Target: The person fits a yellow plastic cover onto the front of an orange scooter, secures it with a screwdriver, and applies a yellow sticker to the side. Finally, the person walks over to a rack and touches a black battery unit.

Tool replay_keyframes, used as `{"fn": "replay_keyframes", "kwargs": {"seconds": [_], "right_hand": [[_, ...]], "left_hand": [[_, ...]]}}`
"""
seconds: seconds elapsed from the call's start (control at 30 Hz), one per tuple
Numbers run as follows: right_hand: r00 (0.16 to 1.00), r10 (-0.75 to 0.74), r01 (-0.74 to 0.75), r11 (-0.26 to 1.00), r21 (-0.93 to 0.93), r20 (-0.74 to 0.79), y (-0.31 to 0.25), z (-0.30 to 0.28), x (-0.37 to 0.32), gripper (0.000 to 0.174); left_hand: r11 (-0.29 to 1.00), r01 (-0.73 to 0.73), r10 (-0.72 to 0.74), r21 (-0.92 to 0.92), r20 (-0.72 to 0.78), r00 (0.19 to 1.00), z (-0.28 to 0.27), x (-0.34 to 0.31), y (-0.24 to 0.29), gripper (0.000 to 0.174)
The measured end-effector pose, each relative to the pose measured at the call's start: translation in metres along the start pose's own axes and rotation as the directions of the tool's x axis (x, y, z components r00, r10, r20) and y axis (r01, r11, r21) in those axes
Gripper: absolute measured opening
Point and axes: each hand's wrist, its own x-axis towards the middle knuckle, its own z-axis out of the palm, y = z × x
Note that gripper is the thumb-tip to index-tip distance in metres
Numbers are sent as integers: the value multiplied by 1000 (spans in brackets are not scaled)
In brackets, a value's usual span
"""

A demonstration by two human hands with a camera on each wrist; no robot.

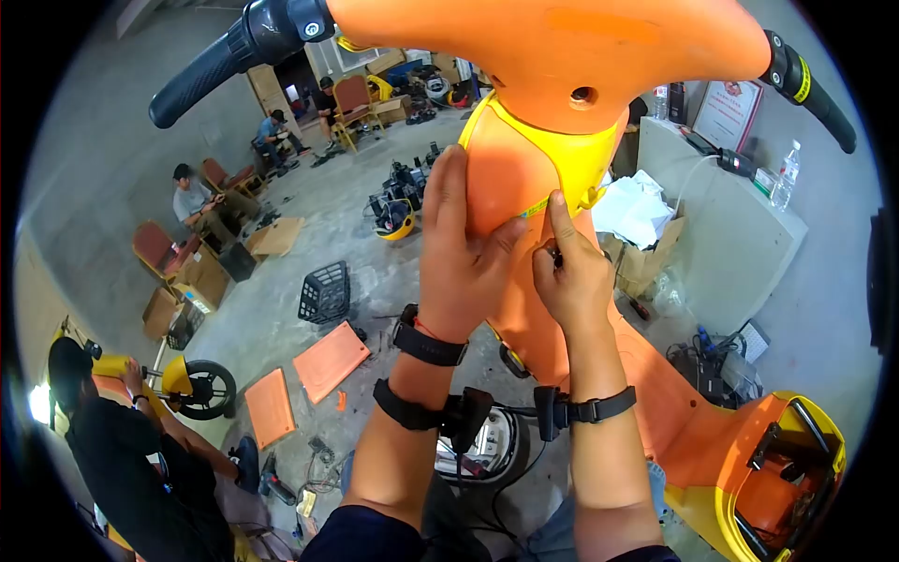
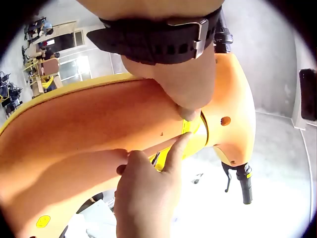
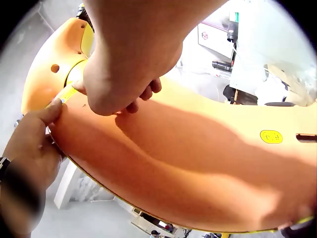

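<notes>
An orange scooter front panel [image 1: 506, 173] with yellow trim [image 1: 588, 159] stands before me, below the handlebar cover. My left hand [image 1: 461, 262] lies along the panel's left edge, fingers straight, its thumb tip at one end of a narrow yellow-green sticker [image 1: 535, 209]. At the sticker's other end, my right hand [image 1: 576, 286] presses with a straight index finger. Its other fingers curl in around a small dark object [image 2: 156, 159] with a shiny part, mostly hidden; I cannot tell its kind. In the right wrist view, the left thumb touches the sticker [image 3: 67, 94].
Black grips [image 1: 201, 80] jut out at both sides above. Two orange panels [image 1: 330, 361] and a black basket [image 1: 324, 292] lie on the floor at left. A person in black [image 1: 131, 459] works beside another scooter. A grey cabinet [image 1: 726, 215] bearing a bottle [image 1: 787, 176] stands at right.
</notes>
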Motion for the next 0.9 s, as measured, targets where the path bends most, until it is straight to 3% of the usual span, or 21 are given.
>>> {"fn": "replay_keyframes", "kwargs": {"seconds": [0.07, 0.23, 0.27, 0.3, 0.47, 0.57, 0.67, 0.73, 0.9], "right_hand": [[1000, 2, -2, 999, -50, -10, -2, -2, 0, 78], [995, -94, 92, 994, -60, -31, 1, -6, 2, 79], [993, -90, 92, 995, 24, -71, 2, -3, 0, 81], [991, -80, 92, 990, 110, -106, 3, 0, -2, 83], [975, -171, 194, 967, 163, -143, 3, 11, -5, 86], [987, -137, 152, 964, 216, -80, -4, 8, -4, 81], [984, -165, 171, 979, 111, -67, -4, 8, 2, 74], [987, -143, 150, 984, 98, -72, -5, 11, 5, 71], [989, -137, 141, 988, 60, -63, -3, 10, 6, 72]], "left_hand": [[998, 11, -10, -65, 28, 1000, -5, 0, -1, 77], [992, -103, 95, 67, 112, 989, -17, -2, -9, 74], [992, -108, 101, 64, 111, 989, -18, -1, -8, 74], [998, -56, 56, 1, 128, 990, -19, -1, -7, 73], [980, 76, -50, -186, 139, 989, -15, -1, -1, 75], [992, 83, -75, -90, 96, 993, -3, -4, 2, 78], [970, 101, -106, -221, -12, 994, 18, -4, -7, 81], [972, 119, -156, -200, -178, 972, 27, -3, -6, 85], [982, 66, -103, -175, -214, 971, 30, -6, -12, 85]]}}
